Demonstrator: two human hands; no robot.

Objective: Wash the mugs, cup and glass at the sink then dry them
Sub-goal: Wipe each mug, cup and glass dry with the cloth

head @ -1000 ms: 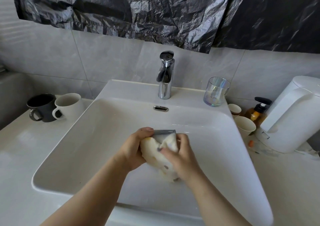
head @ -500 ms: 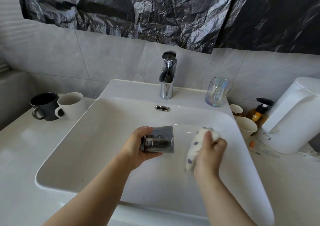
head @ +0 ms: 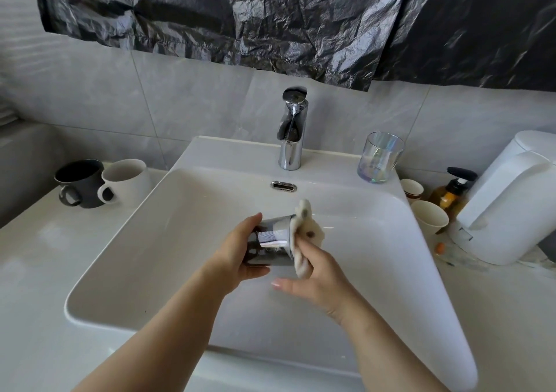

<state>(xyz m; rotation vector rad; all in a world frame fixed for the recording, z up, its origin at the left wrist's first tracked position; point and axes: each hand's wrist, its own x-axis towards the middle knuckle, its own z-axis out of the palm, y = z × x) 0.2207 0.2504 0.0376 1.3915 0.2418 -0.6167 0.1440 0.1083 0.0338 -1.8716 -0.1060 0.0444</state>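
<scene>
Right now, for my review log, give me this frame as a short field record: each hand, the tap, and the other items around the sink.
left hand: grips the grey cup, held on its side over the sink
right hand: holds the spotted cloth against the cup's mouth
tap: no water seen running
left counter: dark mug and white mug, upright, side by side
sink ledge: glass, upright, right of the tap

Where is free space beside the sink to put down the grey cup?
Bare: the white counter left of the white basin, in front of the black mug and white mug; also the near right counter. Crowded: the far right, with two paper cups, amber pump bottle and white plastic appliance.
</scene>
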